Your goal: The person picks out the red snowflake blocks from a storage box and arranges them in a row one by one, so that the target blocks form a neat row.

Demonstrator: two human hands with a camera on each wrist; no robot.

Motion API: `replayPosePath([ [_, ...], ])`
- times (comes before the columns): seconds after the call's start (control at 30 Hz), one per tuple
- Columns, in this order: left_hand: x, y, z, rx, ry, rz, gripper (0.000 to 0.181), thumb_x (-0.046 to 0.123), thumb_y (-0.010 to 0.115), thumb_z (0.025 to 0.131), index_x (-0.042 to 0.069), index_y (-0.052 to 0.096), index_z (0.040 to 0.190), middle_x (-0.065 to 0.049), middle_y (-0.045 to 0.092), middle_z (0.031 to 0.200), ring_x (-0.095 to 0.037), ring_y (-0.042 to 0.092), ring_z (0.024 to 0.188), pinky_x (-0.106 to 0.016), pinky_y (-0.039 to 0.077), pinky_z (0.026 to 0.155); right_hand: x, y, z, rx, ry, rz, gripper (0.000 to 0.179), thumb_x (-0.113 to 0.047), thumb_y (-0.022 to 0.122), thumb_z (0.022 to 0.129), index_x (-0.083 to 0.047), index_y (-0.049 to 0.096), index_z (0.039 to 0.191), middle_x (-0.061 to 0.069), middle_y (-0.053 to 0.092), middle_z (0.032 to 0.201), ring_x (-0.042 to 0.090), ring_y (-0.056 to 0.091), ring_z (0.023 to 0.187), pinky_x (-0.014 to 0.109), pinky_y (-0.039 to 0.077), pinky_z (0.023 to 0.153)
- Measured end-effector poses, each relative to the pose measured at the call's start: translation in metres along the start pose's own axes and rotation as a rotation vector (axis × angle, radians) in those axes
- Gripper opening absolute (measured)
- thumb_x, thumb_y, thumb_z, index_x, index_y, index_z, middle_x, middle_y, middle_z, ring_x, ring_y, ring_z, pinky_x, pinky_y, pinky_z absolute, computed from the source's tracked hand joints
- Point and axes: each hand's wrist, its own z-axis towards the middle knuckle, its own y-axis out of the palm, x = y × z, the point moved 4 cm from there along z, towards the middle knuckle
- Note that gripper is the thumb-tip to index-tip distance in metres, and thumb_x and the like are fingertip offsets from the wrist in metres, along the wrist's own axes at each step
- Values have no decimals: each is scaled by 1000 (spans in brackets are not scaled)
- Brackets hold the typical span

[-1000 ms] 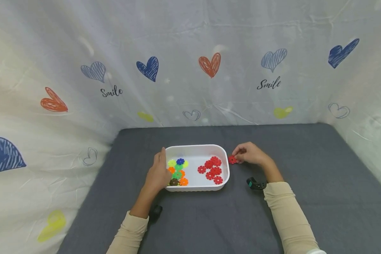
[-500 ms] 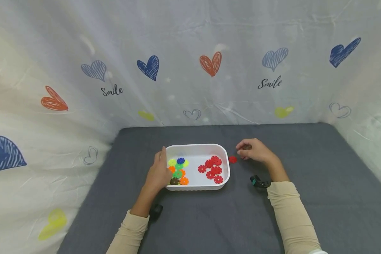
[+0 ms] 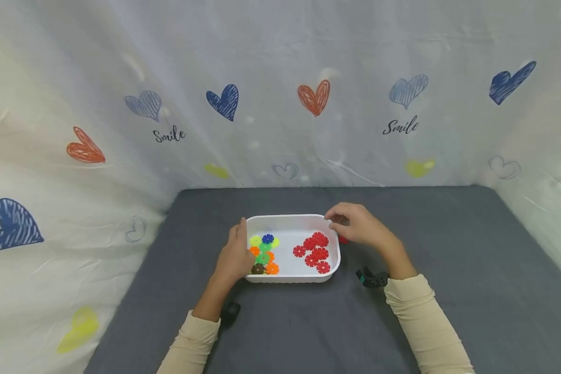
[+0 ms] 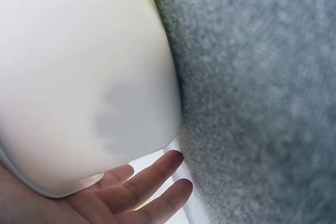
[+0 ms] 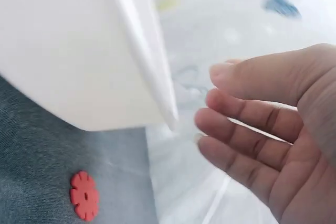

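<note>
White tray [image 3: 287,279], right hand [image 3: 358,223] now nearer its far right corner.

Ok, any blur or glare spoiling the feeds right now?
Head: readable, with pale glare patches on the backdrop; left wrist: grey cloth soft and grainy, a hazy dark patch on the white tray; right wrist: blue print fuzzy, red disc clear enough.

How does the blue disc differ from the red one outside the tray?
The blue disc sits inside the tray; the red disc lies outside on grey cloth. In the head view, the blue disc shows clearly, while the right hand partly hides the red disc. Both are round and notched.
</note>
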Motion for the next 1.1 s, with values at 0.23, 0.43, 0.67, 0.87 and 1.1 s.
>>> replayPosePath([
  [0.23, 0, 0, -1, 11, 0, 6, 90, -6, 55, 83, 7, 11, 161, -20, 26, 158, -32, 55, 74, -38, 42, 57, -27, 33, 13, -241, -120, -185, 25, -4, 78, 83, -5, 74, 107, 7, 67, 105, 24, 62, 95, 38, 53, 84],
  [0.43, 0, -2, -1, 20, 3, 21, 88, -4, 56, 85, 6, 12, 161, -20, 27, 157, -34, 57, 78, -40, 45, 60, -33, 71, 12, -555, -82, -389, 60, -19, 86, 76, -19, 65, 132, 7, 55, 132, 25, 48, 120, 43, 48, 95],
  [0.67, 2, -1, -1, 6, -18, 18, 89, -3, 55, 86, 9, 11, 162, -18, 25, 159, -38, 58, 91, -48, 50, 74, -35, 84, 17, -661, -39, -467, 62, -12, 85, 76, -25, 64, 132, 5, 53, 133, 24, 47, 116, 34, 50, 88],
  [0.87, 1, 2, -1, 1, -33, 26, 91, -3, 57, 85, 11, 11, 162, -17, 25, 159, -36, 58, 87, -44, 49, 69, -29, 86, 19, -588, -53, -463, 53, -9, 85, 74, -23, 69, 122, 2, 58, 116, 19, 52, 102, 33, 51, 86],
  [1.1, 1, 2, 0, 8, -40, 34, 91, -4, 58, 85, 10, 10, 162, -17, 24, 159, -36, 58, 89, -45, 51, 72, -24, 86, 16, -363, -90, -482, 42, -8, 85, 76, -18, 74, 115, 3, 62, 101, 18, 57, 92, 29, 53, 73],
])
